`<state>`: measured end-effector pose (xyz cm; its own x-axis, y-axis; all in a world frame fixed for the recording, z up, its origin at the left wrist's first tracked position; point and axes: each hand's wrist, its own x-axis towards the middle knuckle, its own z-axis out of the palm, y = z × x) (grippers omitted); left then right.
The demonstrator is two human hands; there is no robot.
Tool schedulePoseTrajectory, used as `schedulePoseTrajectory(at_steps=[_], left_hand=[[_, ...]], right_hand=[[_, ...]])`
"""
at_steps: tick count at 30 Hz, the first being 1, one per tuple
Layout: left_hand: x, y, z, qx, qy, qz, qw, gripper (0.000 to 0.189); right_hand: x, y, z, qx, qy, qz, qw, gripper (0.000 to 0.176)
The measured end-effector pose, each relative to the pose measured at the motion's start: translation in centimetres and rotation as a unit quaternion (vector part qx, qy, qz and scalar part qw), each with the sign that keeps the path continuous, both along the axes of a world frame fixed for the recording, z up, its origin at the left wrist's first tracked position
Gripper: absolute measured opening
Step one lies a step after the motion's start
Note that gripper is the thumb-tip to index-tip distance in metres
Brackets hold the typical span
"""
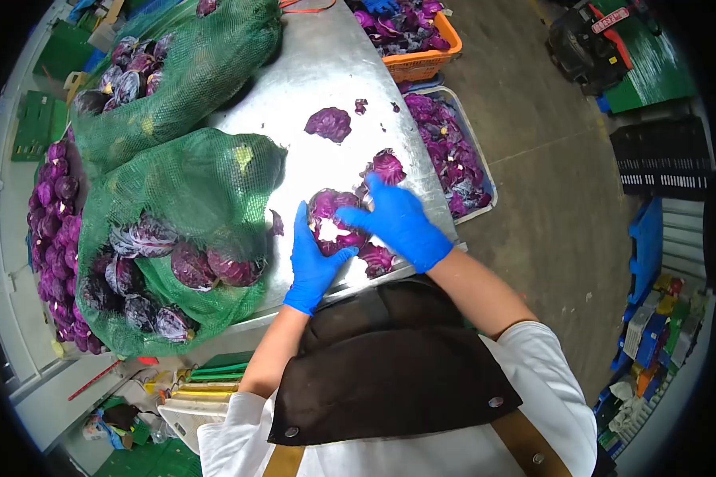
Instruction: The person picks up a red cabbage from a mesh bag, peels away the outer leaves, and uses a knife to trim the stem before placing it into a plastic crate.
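A trimmed red cabbage (330,208) sits on the metal table in front of me, with a pale patch on its near side. My left hand (314,266), in a blue glove, cups its left and near side. On the right, my gloved right hand (406,226) has thumb and fingers spread. Its thumb reaches over the cabbage, and its fingertips are beside a loose cabbage leaf (388,166). Another torn leaf (376,259) lies near the table edge, below the cabbage. Farther back rests a flat purple leaf (328,125). The cabbage's right side is partly hidden by my right hand.
Green mesh sacks (191,171) with red cabbages cover the table's left side. Peeled cabbages (56,238) are stacked beyond them. Right of the metal table (294,71) stand a white bin (492,179) and an orange crate (445,48), both with purple leaves.
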<state>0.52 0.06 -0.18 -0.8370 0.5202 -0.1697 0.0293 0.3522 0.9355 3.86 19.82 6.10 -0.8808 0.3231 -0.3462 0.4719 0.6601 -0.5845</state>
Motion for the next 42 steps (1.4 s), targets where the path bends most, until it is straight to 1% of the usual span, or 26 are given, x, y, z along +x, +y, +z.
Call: schedulePoseTrajectory(at_steps=[1,2,4,5,8,9,10,12,13,15,16,17,19,20,22,23,24,26,27,28,30,31,34,37,40,42], left_hand=[[0.1,0.2,-0.1,-0.017,0.015,0.006,1.0,0.121],[0.1,0.4,-0.1,-0.034,0.03,0.012,0.999,0.122],[0.1,0.4,-0.1,0.002,0.008,0.013,1.0,0.12],[0.0,0.3,-0.6,0.017,0.0,0.01,1.0,0.119],[-0.7,0.8,-0.6,0.037,-0.008,-0.002,0.999,0.118],[-0.9,0.7,-0.8,0.034,-0.006,-0.006,0.999,0.118],[-1.3,0.6,-0.9,0.032,-0.001,-0.01,0.999,0.118],[-2.4,-0.1,0.3,0.054,-0.091,0.003,0.994,0.113],[-3.1,-0.5,0.3,0.063,-0.119,-0.007,0.991,0.113],[-3.9,-0.6,0.8,0.063,-0.139,-0.032,0.988,0.113],[-4.2,-0.3,0.6,0.037,-0.089,-0.073,0.993,0.113],[-4.8,-0.2,0.4,0.006,-0.038,-0.117,0.992,0.112],[-6.1,0.8,1.3,-0.009,0.022,-0.214,0.977,0.109],[-6.4,1.7,2.4,-0.043,0.091,-0.234,0.967,0.108],[-6.3,3.4,3.9,-0.115,0.226,-0.267,0.93,0.107],[-5.6,3.2,3.4,-0.084,0.2,-0.19,0.957,0.104],[-4.5,2.3,2.2,-0.051,0.22,-0.089,0.97,0.1],[-2.3,1.0,0.9,-0.023,0.168,0.04,0.985,0.096],[-0.8,1.9,0.8,0.068,0.001,0.094,0.993,0.102],[-0.1,2.7,0.4,0.013,-0.029,0.081,0.996,0.107],[0.3,4.8,-0.4,-0.033,0.102,0.058,0.993,0.106],[0.1,5.0,-0.3,-0.026,0.111,0.059,0.992,0.107],[-0.1,4.9,0.1,-0.039,0.128,0.038,0.99,0.106],[-0.4,4.7,-0.1,-0.021,0.104,0.035,0.994,0.106],[-0.8,4.9,0.6,-0.024,0.146,-0.016,0.989,0.107],[-0.9,5.2,0.4,-0.046,0.177,-0.023,0.983,0.108]], right_hand=[[0.1,-0.6,0.3,-0.041,-0.044,0.026,0.998,0.079],[0.3,-0.4,-0.4,-0.048,-0.036,0.029,0.998,0.078],[0.6,0.2,-2.3,-0.066,-0.021,0.039,0.997,0.075],[0.9,0.3,-2.8,-0.073,-0.005,0.034,0.997,0.066],[1.7,0.8,-3.8,-0.111,0.032,0.013,0.993,0.06],[1.8,1.0,-4.5,-0.102,0.056,0.009,0.993,0.051],[2.0,1.7,-5.1,-0.112,0.051,-0.005,0.992,0.047],[3.2,4.1,-6.3,-0.126,0.041,-0.036,0.991,0.041],[3.7,4.8,-7.7,-0.075,0.01,-0.057,0.996,0.032],[4.4,5.0,-8.4,-0.043,-0.028,-0.071,0.996,0.033],[4.0,4.8,-6.9,-0.026,-0.046,-0.072,0.996,0.033],[3.9,4.6,-5.0,0.002,-0.064,-0.037,0.997,0.045],[2.3,3.5,-3.7,-0.003,0.149,-0.047,0.988,0.054],[1.8,3.1,-3.5,-0.004,0.253,-0.051,0.966,0.058],[0.2,3.7,-5.9,-0.11,0.245,0.035,0.963,0.061],[-0.6,4.0,-7.0,-0.164,0.241,0.079,0.953,0.062],[-0.8,4.2,-6.2,-0.171,0.197,0.07,0.963,0.06],[-0.5,4.5,-3.6,-0.18,0.111,0.048,0.976,0.055],[0.1,3.9,-4.0,-0.176,0.127,0.002,0.976,0.05],[0.4,3.7,-3.8,-0.155,0.112,-0.007,0.982,0.05],[0.5,3.3,-3.2,-0.114,0.08,-0.022,0.99,0.049],[0.2,3.1,-2.2,-0.093,0.032,-0.02,0.995,0.051],[0.4,2.2,-2.9,-0.054,0.101,-0.018,0.993,0.053],[-0.2,3.5,-5.8,-0.16,0.162,-0.073,0.971,0.049],[0.1,4.5,-5.1,-0.044,0.031,-0.047,0.997,0.044],[0.9,5.2,-7.9,-0.024,0.046,-0.065,0.997,0.036]])
